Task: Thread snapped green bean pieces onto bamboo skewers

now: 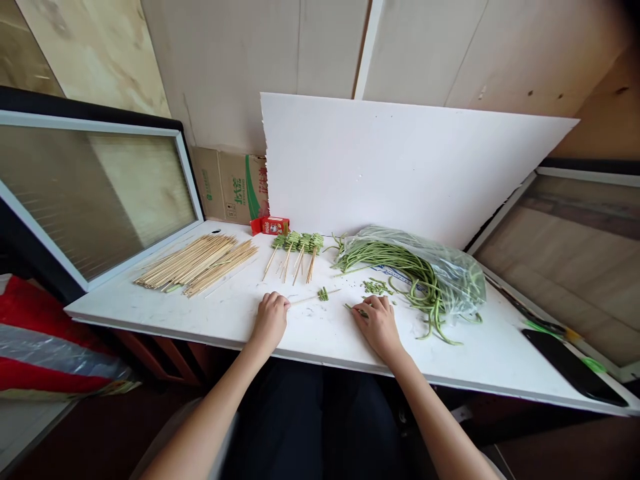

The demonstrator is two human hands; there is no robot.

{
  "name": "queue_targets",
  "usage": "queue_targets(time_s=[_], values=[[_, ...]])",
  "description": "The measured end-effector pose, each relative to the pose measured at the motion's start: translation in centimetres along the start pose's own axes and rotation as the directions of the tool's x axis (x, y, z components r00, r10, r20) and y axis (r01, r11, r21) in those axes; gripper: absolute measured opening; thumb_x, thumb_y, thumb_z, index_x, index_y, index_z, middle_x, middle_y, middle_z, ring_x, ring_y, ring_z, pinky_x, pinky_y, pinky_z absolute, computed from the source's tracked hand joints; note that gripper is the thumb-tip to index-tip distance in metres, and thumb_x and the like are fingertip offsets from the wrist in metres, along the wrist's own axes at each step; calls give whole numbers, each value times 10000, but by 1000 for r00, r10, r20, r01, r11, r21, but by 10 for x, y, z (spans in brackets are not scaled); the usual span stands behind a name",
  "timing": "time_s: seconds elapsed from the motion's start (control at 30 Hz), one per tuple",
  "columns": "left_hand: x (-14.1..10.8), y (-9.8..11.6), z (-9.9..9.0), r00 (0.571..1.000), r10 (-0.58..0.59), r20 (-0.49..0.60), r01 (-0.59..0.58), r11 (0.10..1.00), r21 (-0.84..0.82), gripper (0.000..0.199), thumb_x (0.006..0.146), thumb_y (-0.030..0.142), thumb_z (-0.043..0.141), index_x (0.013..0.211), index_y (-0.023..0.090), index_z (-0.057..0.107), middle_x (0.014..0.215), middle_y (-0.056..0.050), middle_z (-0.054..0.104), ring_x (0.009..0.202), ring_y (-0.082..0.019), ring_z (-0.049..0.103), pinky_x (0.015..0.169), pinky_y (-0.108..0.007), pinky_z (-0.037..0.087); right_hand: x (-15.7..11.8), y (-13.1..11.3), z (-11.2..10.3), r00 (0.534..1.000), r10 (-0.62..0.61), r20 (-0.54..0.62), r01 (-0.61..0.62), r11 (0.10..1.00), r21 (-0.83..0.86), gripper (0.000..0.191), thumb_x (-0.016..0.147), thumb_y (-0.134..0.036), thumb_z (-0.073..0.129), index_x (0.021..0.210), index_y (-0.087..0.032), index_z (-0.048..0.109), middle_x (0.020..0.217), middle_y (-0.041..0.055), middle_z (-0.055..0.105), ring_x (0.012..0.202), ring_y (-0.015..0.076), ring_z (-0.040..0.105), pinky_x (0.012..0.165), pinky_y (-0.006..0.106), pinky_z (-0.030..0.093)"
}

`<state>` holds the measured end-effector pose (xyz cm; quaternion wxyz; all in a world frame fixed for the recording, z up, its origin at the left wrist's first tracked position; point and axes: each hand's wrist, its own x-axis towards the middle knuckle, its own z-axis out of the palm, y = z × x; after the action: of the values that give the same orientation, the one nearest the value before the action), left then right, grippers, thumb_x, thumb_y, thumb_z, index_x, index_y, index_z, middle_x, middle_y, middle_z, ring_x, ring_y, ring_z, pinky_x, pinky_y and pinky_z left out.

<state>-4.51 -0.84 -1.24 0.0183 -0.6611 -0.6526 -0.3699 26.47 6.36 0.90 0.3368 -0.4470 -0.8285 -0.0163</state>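
My left hand (271, 321) is closed in a pinch on the blunt end of a bamboo skewer (303, 301), which points right, low over the white table. Several short pieces of long bean (323, 294) are threaded across it near its tip. To the right, my right hand (379, 323) has its fingers curled together at the tabletop, and a cut bean piece (349, 307) sticks out from under them. Just beyond that hand lies a small heap of cut bean pieces (376, 286). Whole long beans (395, 257) spill out of a clear plastic bag (467, 277) behind it.
Finished bean skewers (300, 242) lie in a row at the back, near a small red box (276, 225). Loose bamboo skewers (187, 261) are piled on the left. A black phone (570, 363) rests at the right edge. A white board (400, 167) stands behind.
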Motion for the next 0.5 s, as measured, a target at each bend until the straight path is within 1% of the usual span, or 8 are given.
queue_targets(time_s=[0.07,0.13,0.17,0.27,0.33,0.4,0.43,0.5], values=[[-2,-2,0,1000,3,-10,-4,999,-46,242,985,74,462,893,215,635,960,-94,679,968,-273,616,872,-422,528,-2,1,-2,993,112,-27,-102,964,246,336,1010,-501,631,971,-235,832,1035,151,736,1082,358,568,991,529,451],[-5,-3,-1,1000,4,-19,-6,996,-90,251,995,67,419,939,223,608,951,-86,672,970,-264,634,856,-402,533,-3,3,-4,961,275,-13,-235,845,480,365,952,-565,698,978,-222,820,1048,143,768,1090,354,611,1011,526,466],[-7,-3,-1,1000,3,-22,-5,994,-111,245,1003,76,408,964,227,597,948,-81,670,966,-260,644,843,-394,534,-4,4,-4,939,343,4,-288,783,552,397,936,-590,709,1004,-213,815,1045,139,781,1063,343,642,984,511,490],[-14,-3,-4,1000,4,-23,-8,986,-169,207,1029,128,400,1017,237,576,966,-73,680,946,-246,672,818,-376,538,-5,4,-1,891,449,60,-370,644,669,493,932,-618,703,1166,-193,788,1029,121,804,923,281,708,851,435,555],[-16,-2,-4,1000,11,-14,-14,979,-204,180,1041,169,411,1025,241,575,971,-68,692,929,-238,683,817,-369,545,-5,3,4,855,502,132,-396,467,791,524,879,-594,778,1212,-189,780,1016,99,805,881,248,706,827,402,565],[-17,-3,-4,1000,14,-1,-14,973,-232,161,1044,203,428,1024,241,583,972,-67,706,921,-236,691,820,-369,550,-5,1,8,831,523,189,-395,317,862,518,825,-588,831,1161,-195,796,983,77,798,865,227,696,836,385,571],[-17,-3,-4,1000,13,7,-11,970,-243,156,1043,216,434,1023,241,587,973,-68,712,921,-237,694,822,-370,552,-4,1,9,825,526,207,-393,270,879,507,807,-597,842,1120,-199,803,967,71,795,859,221,695,841,380,576],[-14,-4,-2,1000,10,28,-2,965,-263,149,1039,237,444,1017,241,592,968,-70,720,916,-238,697,823,-373,551,-3,1,10,820,523,232,-393,219,893,498,793,-626,840,1055,-205,803,965,67,794,853,214,703,842,369,590]])
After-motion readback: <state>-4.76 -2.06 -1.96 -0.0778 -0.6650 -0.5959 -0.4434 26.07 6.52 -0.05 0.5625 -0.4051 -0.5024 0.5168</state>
